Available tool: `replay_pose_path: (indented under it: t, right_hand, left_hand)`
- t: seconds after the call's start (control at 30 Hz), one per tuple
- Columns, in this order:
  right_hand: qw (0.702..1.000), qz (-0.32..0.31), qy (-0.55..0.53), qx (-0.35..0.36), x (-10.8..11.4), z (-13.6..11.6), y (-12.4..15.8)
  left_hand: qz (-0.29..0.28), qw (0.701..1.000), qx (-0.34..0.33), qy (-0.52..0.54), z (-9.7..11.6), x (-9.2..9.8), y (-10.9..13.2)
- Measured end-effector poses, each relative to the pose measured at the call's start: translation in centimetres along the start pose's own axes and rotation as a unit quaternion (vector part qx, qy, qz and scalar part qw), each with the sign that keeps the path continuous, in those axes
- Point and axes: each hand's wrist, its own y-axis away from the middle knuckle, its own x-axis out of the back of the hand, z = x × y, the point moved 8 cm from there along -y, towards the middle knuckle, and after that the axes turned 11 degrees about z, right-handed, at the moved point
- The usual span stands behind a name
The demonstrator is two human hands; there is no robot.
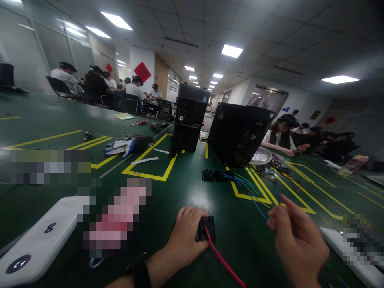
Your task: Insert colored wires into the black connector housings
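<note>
My left hand (190,230) is wrapped round a small black plastic block (211,229) resting on the green table. A thick red wire (220,258) runs from the block toward the front edge of the view. Off to the right, my right hand (295,236) is raised and pinches a thin blue wire (276,192) between thumb and fingertips. Beyond both hands lie more black plastic parts (214,175) with blue and green wires (243,184) trailing to the right.
Two black computer-like towers (190,120) stand farther back. Work gloves (127,146), a screwdriver (139,123) and a white slab-like case (39,236) lie leftward. At right are a white basket (261,156) and a seated person (285,136). Yellow tape (147,176) marks the table.
</note>
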Motion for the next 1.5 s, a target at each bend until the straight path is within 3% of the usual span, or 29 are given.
replay_pose_path:
  t: [0.1,0.17,0.23,0.3,0.37,0.5,0.67,0.83,1.03,1.5]
  right_hand:
    - [0.997,0.061,-0.035,-0.015,0.6,-1.1,-2.7]
    - [0.998,0.049,-0.022,-0.015,-0.3,-1.4,-4.5]
    - [1.000,-0.009,0.010,-0.008,-2.5,-1.1,-5.8]
    - [0.991,-0.114,0.063,0.015,-6.1,-0.3,-6.4]
    - [0.950,-0.256,0.164,0.075,-10.7,1.0,-5.6]
    - [0.909,-0.337,0.219,0.111,-16.7,3.7,-4.4]
    - [0.862,-0.398,0.285,0.136,-21.1,6.0,-2.8]
    - [0.820,-0.434,0.341,0.149,-23.2,7.5,-1.9]
    - [0.782,-0.469,0.378,0.160,-24.0,8.5,-1.2]
    - [0.735,-0.522,0.398,0.169,-25.6,9.0,-1.3]
  left_hand:
    - [0.001,1.000,0.003,0.002,-0.1,0.0,0.0]
    - [0.000,1.000,0.003,0.004,-0.2,0.0,0.0]
    - [0.001,1.000,0.002,0.006,-0.2,0.0,0.1]
    - [0.001,1.000,0.001,0.008,-0.2,0.0,0.1]
    - [-0.001,1.000,0.001,0.008,-0.2,0.1,0.1]
    - [-0.001,1.000,0.002,0.011,-0.2,0.1,0.0]
    - [0.002,1.000,0.012,0.019,-0.4,0.1,0.0]
    - [0.002,0.999,0.019,0.026,-0.8,-0.1,0.1]
    - [0.006,0.999,0.031,0.028,-1.0,-0.1,0.0]
    - [0.003,0.999,0.029,0.027,-0.9,-0.1,-0.1]
